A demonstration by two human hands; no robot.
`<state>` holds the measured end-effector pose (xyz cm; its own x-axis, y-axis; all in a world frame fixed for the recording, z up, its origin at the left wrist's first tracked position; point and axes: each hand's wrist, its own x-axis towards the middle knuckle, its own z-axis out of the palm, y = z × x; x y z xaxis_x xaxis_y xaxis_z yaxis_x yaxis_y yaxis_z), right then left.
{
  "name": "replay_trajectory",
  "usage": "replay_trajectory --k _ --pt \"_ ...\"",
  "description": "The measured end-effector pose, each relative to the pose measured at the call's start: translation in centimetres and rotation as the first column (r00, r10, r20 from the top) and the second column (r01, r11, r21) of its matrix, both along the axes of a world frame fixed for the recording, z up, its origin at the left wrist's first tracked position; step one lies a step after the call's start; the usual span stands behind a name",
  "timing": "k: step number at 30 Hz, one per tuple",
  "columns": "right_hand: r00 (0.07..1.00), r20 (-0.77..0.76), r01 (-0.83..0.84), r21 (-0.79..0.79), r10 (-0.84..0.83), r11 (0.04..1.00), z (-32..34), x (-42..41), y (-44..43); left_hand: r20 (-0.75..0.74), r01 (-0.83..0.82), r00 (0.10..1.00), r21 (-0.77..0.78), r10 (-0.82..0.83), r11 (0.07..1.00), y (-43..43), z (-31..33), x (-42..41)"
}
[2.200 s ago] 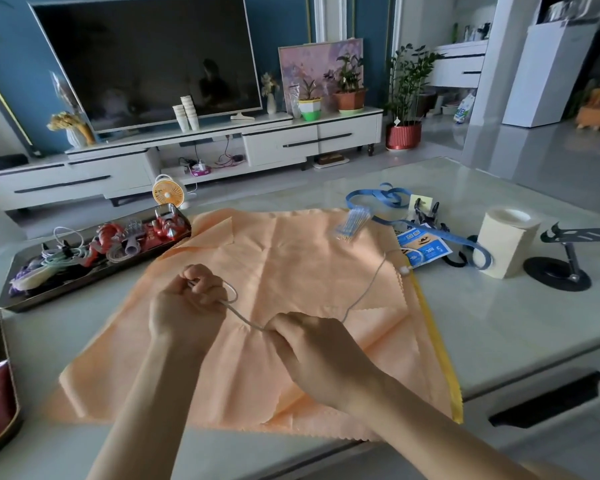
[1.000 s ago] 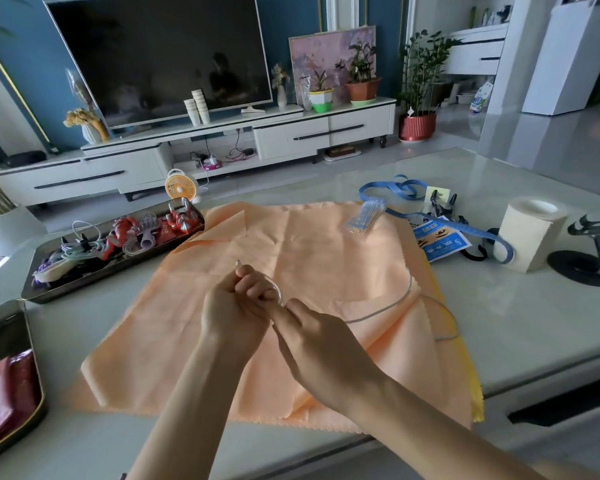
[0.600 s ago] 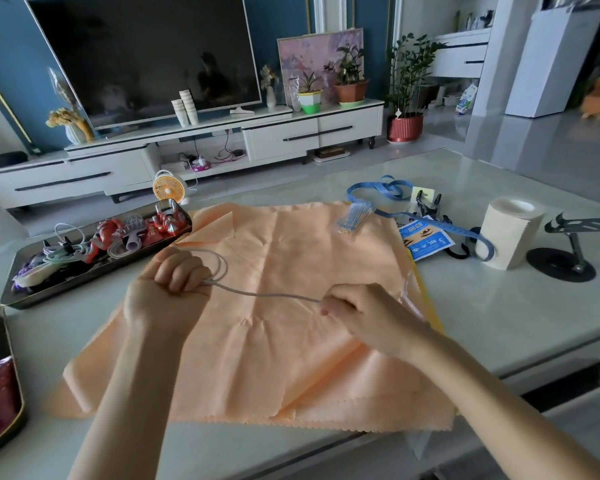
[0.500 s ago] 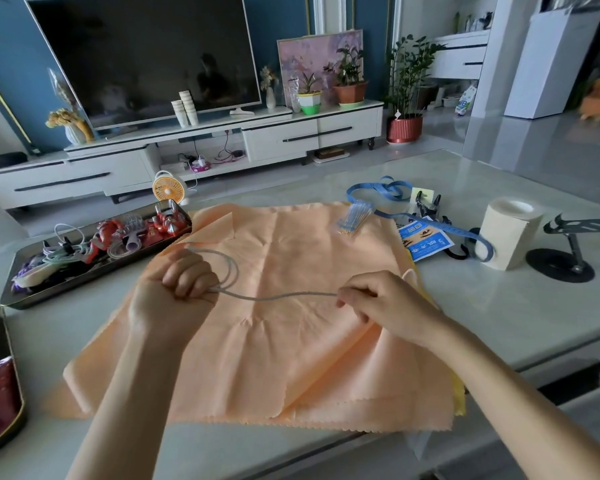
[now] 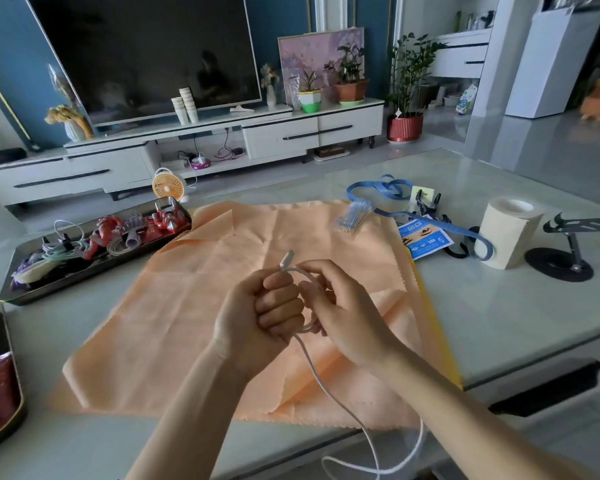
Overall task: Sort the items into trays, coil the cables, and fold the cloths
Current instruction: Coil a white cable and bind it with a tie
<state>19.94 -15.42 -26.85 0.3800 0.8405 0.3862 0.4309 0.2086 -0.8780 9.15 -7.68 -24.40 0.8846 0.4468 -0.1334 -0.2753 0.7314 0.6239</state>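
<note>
A white cable [image 5: 321, 377] is wound into a small loop in my left hand [image 5: 262, 315], whose fingers curl round it; the plug end sticks up above the fist. My right hand [image 5: 343, 313] touches the loop from the right, fingers curled on the cable. The loose tail hangs over the table's front edge and curls below it. Both hands hover above an orange cloth [image 5: 201, 306] spread flat, with a yellow cloth [image 5: 440, 341] showing under its right edge.
A dark tray [image 5: 42, 289] at the left holds coiled cables and red items. Another tray [image 5: 4, 341] with something red sits at the far left. To the right lie a blue lanyard [image 5: 378, 188], a blue packet [image 5: 425, 239], a tape roll [image 5: 510, 232] and a black stand [image 5: 565, 261].
My hands came together from a stretched-apart hold. The cable, earlier pulled taut between them, is now looped in my left fist, and its tail hangs off the front edge.
</note>
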Motion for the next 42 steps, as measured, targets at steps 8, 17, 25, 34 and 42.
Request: replay_trajectory --k 8,17,25,34,42 --pt "0.870 0.450 0.181 0.095 -0.204 0.979 -0.7 -0.2 0.3 -0.019 -0.021 1.000 0.010 0.022 1.000 -0.1 -0.1 -0.3" --pt "0.986 0.029 0.163 -0.074 -0.162 0.984 -0.8 -1.5 0.2 -0.053 -0.135 0.989 0.099 0.140 0.986 -1.0 0.3 0.1" --pt "0.772 -0.524 -0.543 -0.251 0.359 0.801 -0.4 -1.2 -2.3 -0.031 -0.249 0.968 0.057 0.251 0.967 2.1 1.9 -3.2" --pt "0.838 -0.483 -0.491 -0.464 0.255 0.737 2.0 5.6 -3.4 0.093 0.096 0.992 -0.077 -0.088 0.992 3.4 2.9 -7.0" --pt "0.971 -0.126 0.192 -0.086 -0.201 0.978 0.4 1.0 -1.2 -0.436 -0.088 0.865 0.360 0.251 0.929 -1.5 -1.0 -1.5"
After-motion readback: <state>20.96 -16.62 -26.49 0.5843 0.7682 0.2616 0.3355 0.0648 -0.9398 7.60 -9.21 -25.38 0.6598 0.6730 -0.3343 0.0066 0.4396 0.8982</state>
